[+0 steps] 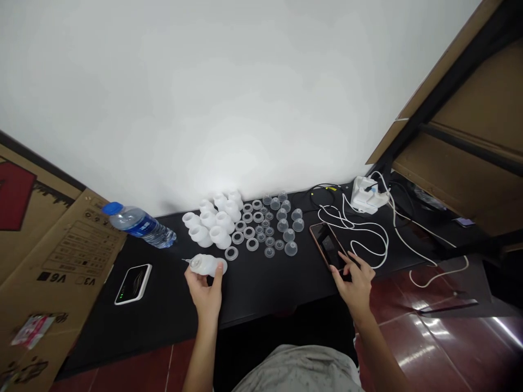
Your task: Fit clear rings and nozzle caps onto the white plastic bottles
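A plain white wall (245,98) rises behind the black counter (253,294) on my feed, with reddish tiled floor showing below it. The left hand (207,291) holds a white bottle (210,265) tipped on its side above the near edge, its fingers wrapped under the body and the thumb pressed on the base end. The right hand (354,280) has its fingers loosely spread over the lower end of a phone (324,238), touching it, and I see nothing pinched there. As for progress, I judge this to be early: the white bottles (220,237) stand grouped near the wall, with the rings (237,238), small clear teats (269,252) and clear domes (291,249) laid out beside them as separate parts. I make out none of these fitted on the standing bottles; a clear piece seems to sit at the held bottle's mouth, but I can't tell what it is. For writing, the cardboard box (102,239) on the left reads "V6" and "V3", upside down from here, V6 beside a filled square and V3 beside a hollow one. The water bottle (141,224) wears a blue label whose lettering I can't read.
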Motion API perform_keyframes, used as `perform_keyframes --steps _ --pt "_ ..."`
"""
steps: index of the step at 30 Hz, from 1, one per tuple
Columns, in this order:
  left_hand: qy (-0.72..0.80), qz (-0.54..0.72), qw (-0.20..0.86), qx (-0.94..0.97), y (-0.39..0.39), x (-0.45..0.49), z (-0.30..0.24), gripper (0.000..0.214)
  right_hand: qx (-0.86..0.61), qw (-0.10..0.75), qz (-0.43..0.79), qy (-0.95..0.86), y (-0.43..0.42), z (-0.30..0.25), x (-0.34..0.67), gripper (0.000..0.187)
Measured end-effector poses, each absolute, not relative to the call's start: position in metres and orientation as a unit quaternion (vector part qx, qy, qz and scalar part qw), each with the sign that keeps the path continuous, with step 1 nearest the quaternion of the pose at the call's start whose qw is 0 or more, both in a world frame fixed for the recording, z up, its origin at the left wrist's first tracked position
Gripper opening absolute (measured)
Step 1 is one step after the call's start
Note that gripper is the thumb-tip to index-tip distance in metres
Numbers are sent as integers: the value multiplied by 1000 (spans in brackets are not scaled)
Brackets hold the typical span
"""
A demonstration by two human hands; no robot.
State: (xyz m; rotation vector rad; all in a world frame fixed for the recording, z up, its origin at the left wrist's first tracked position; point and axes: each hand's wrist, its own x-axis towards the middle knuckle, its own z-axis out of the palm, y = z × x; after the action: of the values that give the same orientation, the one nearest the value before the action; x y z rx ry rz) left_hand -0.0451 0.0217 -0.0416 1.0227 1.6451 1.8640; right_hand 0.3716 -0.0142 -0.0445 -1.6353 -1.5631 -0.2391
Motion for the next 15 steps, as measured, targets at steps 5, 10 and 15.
perform_keyframes --steps 5,10,15 --pt "596 674 227 373 22 -46 -43 78 -627 367 -52 -686 -14 -36 373 34" --pt "595 676 225 372 22 -46 -44 79 -615 325 -28 -717 -10 -28 371 33" --pt "595 675 223 375 23 -47 -45 78 -637 314 -32 -704 -6 -27 369 33"
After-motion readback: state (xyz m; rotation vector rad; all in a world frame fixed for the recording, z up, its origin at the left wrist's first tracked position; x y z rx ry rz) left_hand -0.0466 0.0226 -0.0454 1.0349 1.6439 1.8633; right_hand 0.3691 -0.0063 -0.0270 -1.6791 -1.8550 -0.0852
